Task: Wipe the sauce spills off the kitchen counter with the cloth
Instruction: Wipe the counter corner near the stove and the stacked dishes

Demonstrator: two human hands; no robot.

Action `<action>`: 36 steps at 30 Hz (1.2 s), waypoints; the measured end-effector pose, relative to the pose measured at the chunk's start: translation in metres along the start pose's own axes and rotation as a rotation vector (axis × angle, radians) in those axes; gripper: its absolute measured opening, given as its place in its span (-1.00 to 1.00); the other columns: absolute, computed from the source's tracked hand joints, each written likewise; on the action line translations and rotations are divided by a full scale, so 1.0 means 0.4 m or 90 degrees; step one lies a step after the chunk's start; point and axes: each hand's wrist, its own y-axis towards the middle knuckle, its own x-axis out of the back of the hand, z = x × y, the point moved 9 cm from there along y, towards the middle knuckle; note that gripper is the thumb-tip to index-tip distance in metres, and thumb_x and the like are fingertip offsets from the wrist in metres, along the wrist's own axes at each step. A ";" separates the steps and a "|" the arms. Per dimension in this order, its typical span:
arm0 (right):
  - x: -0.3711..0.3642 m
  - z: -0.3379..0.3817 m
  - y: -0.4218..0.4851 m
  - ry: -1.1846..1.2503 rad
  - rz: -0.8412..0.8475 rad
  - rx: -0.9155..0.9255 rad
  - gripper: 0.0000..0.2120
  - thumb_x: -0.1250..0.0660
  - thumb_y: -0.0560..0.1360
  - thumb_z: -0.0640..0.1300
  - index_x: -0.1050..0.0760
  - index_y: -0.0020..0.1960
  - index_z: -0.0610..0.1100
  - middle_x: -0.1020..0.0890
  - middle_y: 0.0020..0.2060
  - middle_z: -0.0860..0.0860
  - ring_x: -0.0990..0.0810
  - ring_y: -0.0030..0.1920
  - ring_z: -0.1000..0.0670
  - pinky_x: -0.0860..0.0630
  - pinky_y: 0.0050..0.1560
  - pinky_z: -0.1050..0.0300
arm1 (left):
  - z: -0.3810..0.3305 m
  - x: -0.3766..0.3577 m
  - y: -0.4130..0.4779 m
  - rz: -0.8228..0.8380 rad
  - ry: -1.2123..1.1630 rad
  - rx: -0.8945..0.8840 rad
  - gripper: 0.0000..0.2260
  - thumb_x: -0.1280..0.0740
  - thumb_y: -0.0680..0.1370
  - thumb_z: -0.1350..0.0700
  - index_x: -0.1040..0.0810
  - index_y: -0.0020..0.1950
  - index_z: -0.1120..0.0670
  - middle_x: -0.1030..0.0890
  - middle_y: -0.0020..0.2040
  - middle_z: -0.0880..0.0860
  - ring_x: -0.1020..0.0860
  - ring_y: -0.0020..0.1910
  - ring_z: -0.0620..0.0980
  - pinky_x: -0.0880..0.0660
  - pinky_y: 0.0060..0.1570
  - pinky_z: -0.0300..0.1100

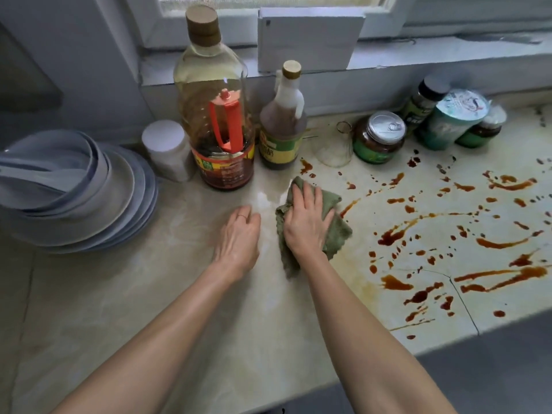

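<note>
A crumpled green cloth [336,231] lies on the pale marble counter [185,294] near its middle. My right hand [306,222] presses flat on top of the cloth, fingers pointing away from me. My left hand [239,234] rests on the bare counter just left of the cloth, fingers curled under, holding nothing. Brown sauce spills [391,236] in streaks and drops cover the counter to the right of the cloth, reaching the right edge. The counter left of the cloth shows no sauce.
A stack of grey plates and bowls [74,189] sits at the left. Behind the hands stand a white jar [167,147], a large oil bottle [218,109], a sauce bottle [282,124], a small glass [333,147] and several jars [379,138]. The counter's front edge [448,342] runs bottom right.
</note>
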 end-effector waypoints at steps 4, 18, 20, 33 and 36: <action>-0.003 0.008 -0.004 0.050 -0.023 -0.009 -0.49 -0.05 0.58 -0.14 -0.15 0.52 -0.01 -0.10 0.55 0.07 0.09 0.55 -0.03 0.12 0.45 -0.33 | -0.027 0.017 0.040 -0.014 -0.008 -0.033 -0.49 -0.25 0.47 0.32 -0.27 0.42 0.20 -0.21 0.49 0.17 -0.19 0.46 0.12 -0.24 0.39 -0.13; 0.004 0.016 0.230 0.036 -0.031 -0.031 -0.45 -0.08 0.55 -0.20 -0.11 0.53 -0.04 -0.10 0.54 0.06 0.09 0.54 0.00 0.03 0.45 -0.28 | -0.052 0.043 0.144 0.016 -0.005 -0.013 -0.49 -0.10 0.50 0.42 -0.17 0.46 0.27 -0.20 0.48 0.20 -0.23 0.45 0.12 -0.26 0.36 -0.11; 0.006 0.017 0.227 0.022 -0.024 -0.023 -0.47 -0.07 0.55 -0.18 -0.14 0.51 -0.03 -0.12 0.53 0.05 0.07 0.54 0.01 0.02 0.44 -0.28 | -0.050 0.046 0.149 0.019 -0.003 -0.008 -0.50 -0.13 0.49 0.42 -0.21 0.44 0.27 -0.25 0.46 0.19 -0.28 0.42 0.14 -0.30 0.33 -0.10; -0.011 -0.006 0.143 0.036 0.002 0.034 -0.46 -0.09 0.53 -0.15 -0.18 0.51 -0.02 -0.15 0.53 0.06 0.03 0.54 0.01 0.01 0.45 -0.26 | -0.054 0.044 0.157 0.038 0.021 -0.009 -0.56 -0.22 0.46 0.38 -0.32 0.35 0.24 -0.34 0.38 0.17 -0.36 0.35 0.15 -0.36 0.23 -0.09; -0.007 -0.003 0.178 0.030 0.036 0.040 -0.47 -0.09 0.55 -0.14 -0.15 0.52 -0.01 -0.11 0.54 0.07 0.06 0.54 0.02 0.04 0.47 -0.25 | -0.056 0.046 0.155 0.044 0.022 -0.014 -0.54 -0.25 0.46 0.38 -0.31 0.36 0.25 -0.32 0.40 0.17 -0.34 0.37 0.14 -0.36 0.25 -0.09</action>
